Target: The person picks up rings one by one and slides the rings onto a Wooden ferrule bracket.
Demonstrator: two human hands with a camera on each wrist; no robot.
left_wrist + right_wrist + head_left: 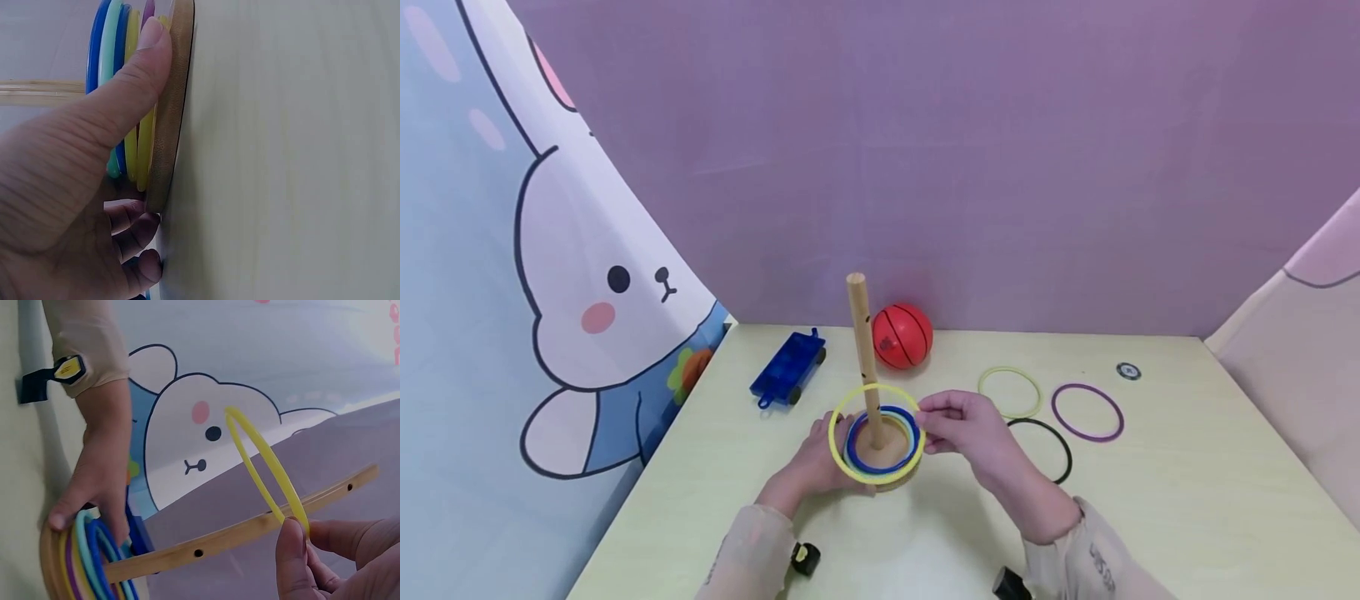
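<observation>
Right hand (966, 429) pinches the yellow ring (876, 433) in its fingers, looped around the wooden peg (865, 354) just above the stacked rings (880, 442) (blue on top). Left hand (820, 458) grips the round wooden base (169, 119) on the table (1187, 500).

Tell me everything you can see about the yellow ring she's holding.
The yellow ring is a thin, smooth hoop, plastic by its look. It circles the wooden peg, tilted, above the rings stacked on the base. The right hand pinches its rim between thumb and fingertips. The left hand steadies the base, not the ring.
</observation>
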